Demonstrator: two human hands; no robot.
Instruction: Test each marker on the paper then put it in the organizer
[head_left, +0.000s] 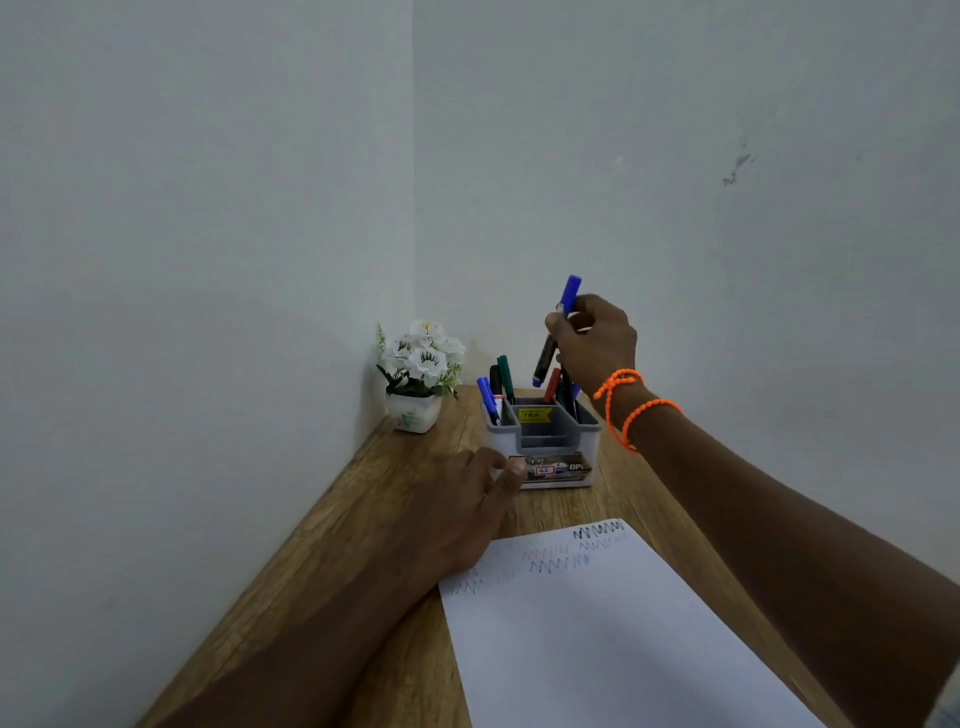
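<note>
The right hand (592, 338) pinches a blue-capped marker (557, 332) near-upright, cap up, directly above the organizer (545, 441), whose near-left corner the loosely spread left hand (467, 499) touches.

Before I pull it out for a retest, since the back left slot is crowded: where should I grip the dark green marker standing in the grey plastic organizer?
Pinch the dark green marker at its upper end, coming from straight above. It stands nearly upright above the rim of the grey plastic organizer, with a black marker close beside it, so the lower barrel is likely hard to reach.
</note>
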